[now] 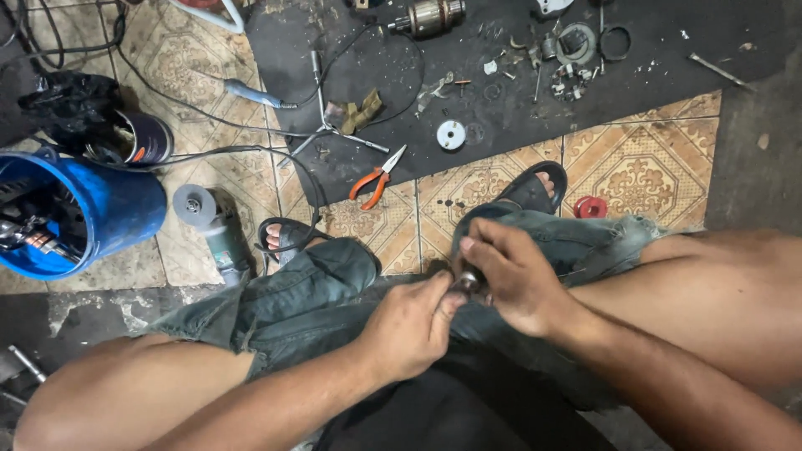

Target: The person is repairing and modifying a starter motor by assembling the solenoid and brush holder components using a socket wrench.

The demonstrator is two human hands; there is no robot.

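Both my hands meet over my knees on a small shiny metal part (469,281). My left hand (409,321) pinches it from the left with thumb and fingertips. My right hand (515,276) wraps over it from the right, and its fingers hide most of the part. I sit with bent legs in dark jeans, and my feet rest in black sandals (531,187) on the patterned tile floor (643,163).
Orange-handled pliers (378,178) lie at the edge of a black mat (501,75) strewn with small metal parts, a motor armature (430,16) and a white disc (451,134). An angle grinder (213,230), a blue bucket (79,213) and cables sit at left. A red spool (591,207) lies near my right foot.
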